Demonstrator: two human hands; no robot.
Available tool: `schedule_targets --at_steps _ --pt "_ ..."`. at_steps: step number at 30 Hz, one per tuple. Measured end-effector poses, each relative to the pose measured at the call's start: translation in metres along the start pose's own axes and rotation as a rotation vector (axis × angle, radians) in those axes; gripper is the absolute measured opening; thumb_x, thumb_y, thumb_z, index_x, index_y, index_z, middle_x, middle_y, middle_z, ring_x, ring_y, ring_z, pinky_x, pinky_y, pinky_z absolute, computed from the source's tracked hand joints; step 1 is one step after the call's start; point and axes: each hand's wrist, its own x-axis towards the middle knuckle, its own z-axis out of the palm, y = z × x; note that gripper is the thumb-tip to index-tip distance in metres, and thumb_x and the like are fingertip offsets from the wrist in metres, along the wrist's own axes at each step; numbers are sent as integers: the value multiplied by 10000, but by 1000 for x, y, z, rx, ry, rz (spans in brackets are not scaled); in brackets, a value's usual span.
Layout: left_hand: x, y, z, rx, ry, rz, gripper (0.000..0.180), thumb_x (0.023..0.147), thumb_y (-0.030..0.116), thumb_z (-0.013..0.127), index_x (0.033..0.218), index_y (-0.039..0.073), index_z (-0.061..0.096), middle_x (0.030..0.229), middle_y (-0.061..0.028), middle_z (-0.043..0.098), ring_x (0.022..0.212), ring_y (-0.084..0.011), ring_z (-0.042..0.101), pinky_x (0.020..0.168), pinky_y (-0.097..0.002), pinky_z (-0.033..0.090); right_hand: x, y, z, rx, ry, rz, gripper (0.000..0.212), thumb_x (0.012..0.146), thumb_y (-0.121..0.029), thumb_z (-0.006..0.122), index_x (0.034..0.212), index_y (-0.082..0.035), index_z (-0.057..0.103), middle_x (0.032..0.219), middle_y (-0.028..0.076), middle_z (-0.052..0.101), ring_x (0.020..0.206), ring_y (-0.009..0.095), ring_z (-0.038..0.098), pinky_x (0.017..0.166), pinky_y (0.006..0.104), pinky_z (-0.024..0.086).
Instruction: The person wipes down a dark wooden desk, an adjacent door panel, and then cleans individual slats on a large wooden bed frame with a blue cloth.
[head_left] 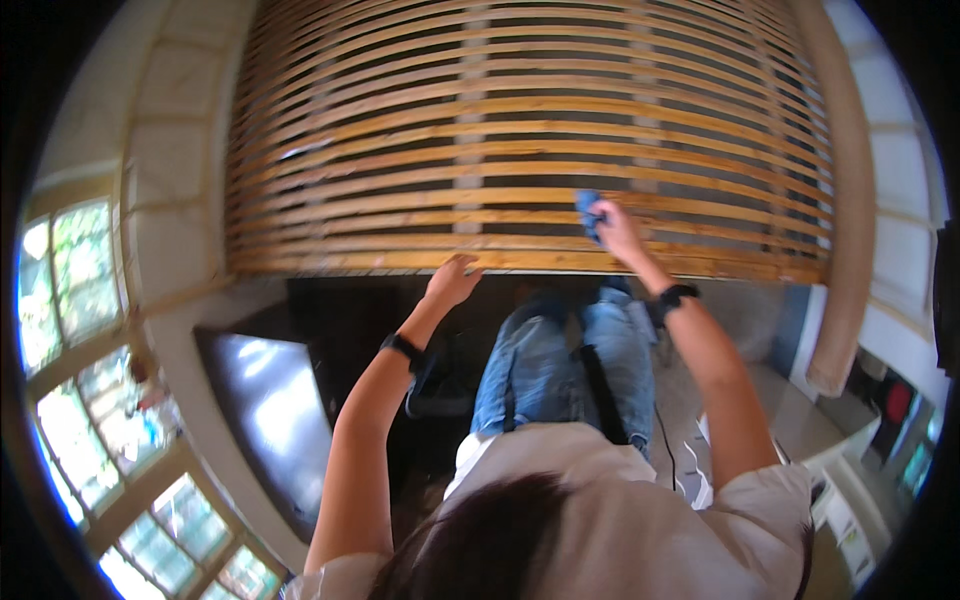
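In front of me spreads a wide slatted wooden bed base [540, 170], its slats running left to right with dark gaps between. My right hand [615, 228] is closed around a crumpled blue cloth [588, 212] over the slats near the front edge, right of the middle. The cloth looks slightly blurred, and I cannot tell whether it presses on the wood. At the front edge, left of the middle, my left hand [455, 280] holds nothing, its fingers apart and their tips by the nearest slat. Both wrists wear black bands.
A rolled tan mat [845, 250] lies along the bed base's right side. A dark glossy panel [270, 390] reflects light at the lower left, beside windows [80, 290]. At the lower right stand a white cabinet [850, 500] and a thin dark cable [668, 440].
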Motion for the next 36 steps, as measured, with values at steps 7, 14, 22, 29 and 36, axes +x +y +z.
schedule_targets --at_steps 7,14,22,29,36 --pt "52 70 58 -161 133 110 336 789 151 547 1109 52 519 1167 -160 492 1093 -330 447 915 -382 376 1 67 40 -424 -132 -298 384 719 -58 511 1090 -151 542 886 69 515 854 263 515 692 382 454" --pt "158 116 63 78 387 30 496 801 227 563 1229 46 390 1275 -182 360 1188 -344 327 958 -420 318 -22 141 -97 -505 -172 -248 394 699 -36 520 1071 -158 561 920 59 509 866 254 484 716 353 441" --pt "345 214 29 95 763 -81 576 859 356 454 1276 -13 304 1345 -229 252 1270 -346 195 1037 -431 172 -71 287 -353 -514 146 463 359 695 -19 517 1050 -60 549 975 152 549 899 292 521 806 366 419" --pt "432 253 39 153 696 -276 703 876 500 278 1344 -13 164 1412 -194 116 1318 -298 73 1064 -422 53 164 198 -359 141 364 295 341 765 -5 478 1098 -38 541 995 113 553 900 183 552 820 281 431" --pt "453 273 71 356 865 -235 661 879 461 299 1356 23 165 1407 -187 155 1310 -290 140 1062 -413 105 307 171 -160 -229 209 -333 317 714 -78 566 1031 -90 573 883 115 535 810 266 527 677 361 444"
